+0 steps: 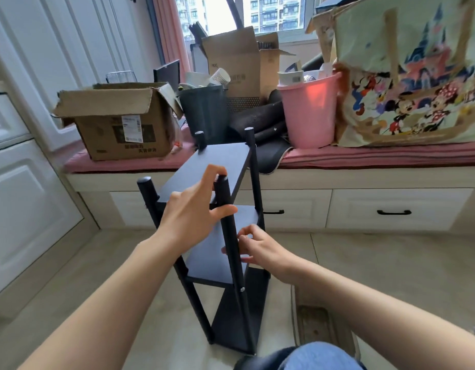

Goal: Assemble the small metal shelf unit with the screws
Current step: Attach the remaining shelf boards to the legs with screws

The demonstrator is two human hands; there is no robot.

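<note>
A black metal shelf unit [220, 161] stands upright on the floor in front of me, with three flat shelves between four round posts. My left hand [196, 206] grips the top of the near right post [231, 236], fingers over its cap and thumb across its side. Lower down, my right hand [257, 247] pinches a small silver screw [238, 239] against that same post at the middle shelf's height. Another silver screw [242, 289] sits in the post lower down, by the shelf below.
A window bench with a pink cushion [364, 156] runs behind the shelf, loaded with a cardboard box [118, 124], a dark bin [204, 113], a pink bucket [308, 113] and a cartoon tote bag [409, 76]. White cabinets stand left. My knee [311, 356] is bottom centre.
</note>
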